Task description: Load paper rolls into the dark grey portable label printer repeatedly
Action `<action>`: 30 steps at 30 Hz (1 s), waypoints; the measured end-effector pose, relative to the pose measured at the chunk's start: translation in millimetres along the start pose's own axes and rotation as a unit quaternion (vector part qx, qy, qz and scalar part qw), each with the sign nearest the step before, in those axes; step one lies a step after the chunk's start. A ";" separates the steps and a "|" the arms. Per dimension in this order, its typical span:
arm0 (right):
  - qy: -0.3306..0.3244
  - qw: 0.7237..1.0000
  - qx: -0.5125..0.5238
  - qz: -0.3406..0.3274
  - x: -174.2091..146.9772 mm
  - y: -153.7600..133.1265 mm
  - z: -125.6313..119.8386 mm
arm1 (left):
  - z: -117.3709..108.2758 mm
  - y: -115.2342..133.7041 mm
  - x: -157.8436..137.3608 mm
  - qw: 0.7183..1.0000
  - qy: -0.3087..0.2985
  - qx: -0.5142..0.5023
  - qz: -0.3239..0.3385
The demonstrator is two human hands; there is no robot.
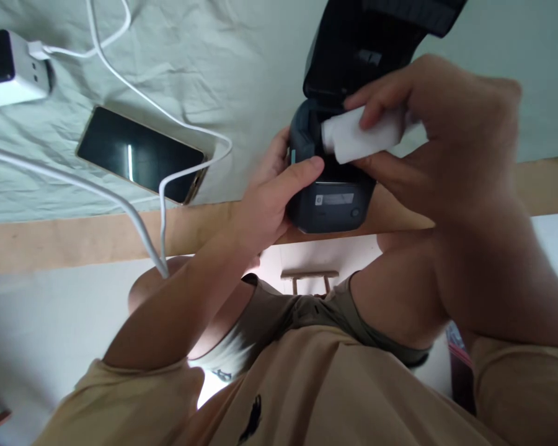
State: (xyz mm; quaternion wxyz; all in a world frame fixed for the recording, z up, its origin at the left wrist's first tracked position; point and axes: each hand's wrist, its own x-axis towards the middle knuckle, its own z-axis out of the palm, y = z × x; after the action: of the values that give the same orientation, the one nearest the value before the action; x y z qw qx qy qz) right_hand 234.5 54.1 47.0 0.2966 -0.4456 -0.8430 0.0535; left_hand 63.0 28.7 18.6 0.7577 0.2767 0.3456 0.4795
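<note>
A dark grey box-shaped device (332, 210), which looks like a small label printer, stands at the table's near edge with its black lid (358, 56) swung up and back. My left hand (279, 186) grips its left side, thumb over the rim of the opening. In my right hand (428, 136) a white paper roll (365, 136) is pinched between thumb and fingers. It sits tilted at the mouth of the device, its left end partly inside. The inside of the compartment is mostly hidden by the roll and my fingers.
A black-screened phone (139, 152) lies on the pale green cloth (251, 62) to the left. A white cable (167, 114) loops over the phone. At the far left is a white power strip (16, 68) with plugs. A wooden edge (204, 229) borders the table; a stool (309, 274) shows below.
</note>
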 end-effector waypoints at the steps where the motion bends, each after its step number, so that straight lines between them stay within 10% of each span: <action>1: -0.002 1.000 0.010 -0.002 0.1 -0.6 0.7 | -0.3 0.0 -0.4 1.000 -0.002 0.002 0.003; 10: 0.170 0.978 0.118 -0.028 -3.8 -2.6 11.9 | -1.7 -0.2 0.7 1.000 -0.001 -0.028 0.006; 19: 0.088 0.996 0.008 0.003 -6.6 -8.6 17.2 | 0.3 -2.7 1.8 0.998 -0.001 -0.042 0.038; 30: 0.221 0.958 0.178 -0.033 -8.2 -3.3 28.5 | 1.3 -4.3 1.3 0.998 0.000 -0.037 0.051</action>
State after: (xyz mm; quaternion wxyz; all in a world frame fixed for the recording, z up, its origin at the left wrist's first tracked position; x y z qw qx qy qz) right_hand 220.1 50.7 21.1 0.5515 -0.3581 -0.7476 0.0934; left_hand 66.7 28.1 15.8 0.7420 0.2657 0.3132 0.5299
